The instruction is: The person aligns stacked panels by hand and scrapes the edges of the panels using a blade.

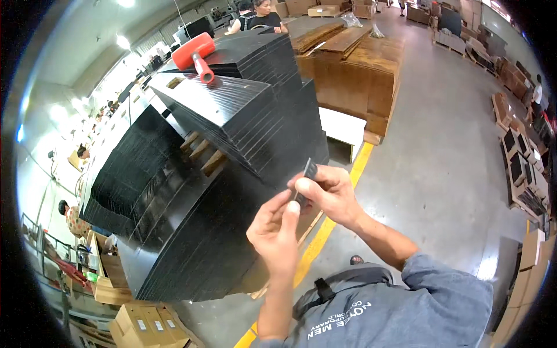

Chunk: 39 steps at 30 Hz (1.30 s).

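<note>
While my left grip pinches the lower end of a small, dark, narrow piece, my right grip clasps it higher

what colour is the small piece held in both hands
The piece is dark grey to black, seen best in the head view.

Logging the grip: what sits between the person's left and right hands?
Head view: a small dark piece, held between the left hand and the right hand.
</note>
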{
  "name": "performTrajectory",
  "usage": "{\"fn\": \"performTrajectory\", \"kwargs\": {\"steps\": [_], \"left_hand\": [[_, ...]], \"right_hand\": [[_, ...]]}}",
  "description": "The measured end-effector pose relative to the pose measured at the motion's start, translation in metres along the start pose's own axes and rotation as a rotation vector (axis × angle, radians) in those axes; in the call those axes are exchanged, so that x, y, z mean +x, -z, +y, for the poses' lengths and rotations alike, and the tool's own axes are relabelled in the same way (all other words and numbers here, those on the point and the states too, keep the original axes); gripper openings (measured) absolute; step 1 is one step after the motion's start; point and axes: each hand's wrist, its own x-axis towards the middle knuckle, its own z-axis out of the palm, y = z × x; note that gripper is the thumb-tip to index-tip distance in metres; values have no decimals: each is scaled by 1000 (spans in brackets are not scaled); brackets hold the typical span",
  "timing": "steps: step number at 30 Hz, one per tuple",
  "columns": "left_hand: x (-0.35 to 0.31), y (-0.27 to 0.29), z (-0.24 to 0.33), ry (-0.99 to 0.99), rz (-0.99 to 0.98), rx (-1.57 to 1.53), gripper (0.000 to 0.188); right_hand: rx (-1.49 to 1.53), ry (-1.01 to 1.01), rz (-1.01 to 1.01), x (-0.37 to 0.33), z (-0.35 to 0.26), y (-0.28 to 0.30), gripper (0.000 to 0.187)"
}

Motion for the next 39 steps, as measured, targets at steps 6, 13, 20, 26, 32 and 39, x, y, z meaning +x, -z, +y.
{"fn": "performTrajectory", "kwargs": {"steps": [6,13,20,26,32,39], "left_hand": [[3,-25,-6,-91,67,76,25],[-1,-41,4,-91,93,191,26],[5,-64,14,-125,75,402,22],[54,-41,88,-1135,184,1024,31],[100,-36,85,-1053,11,1110,27],[100,-14,89,-1082,32,988,23]], "right_hand": [[100,-10,-60,11,-2,22,23],[-70,12,-143,25,-5,38,36],[-41,38,-169,47,-21,47,41],[107,127,39,71,-59,24,24],[54,214,-28,89,-84,14,41],[-67,339,75,95,-88,-24,30]]}}
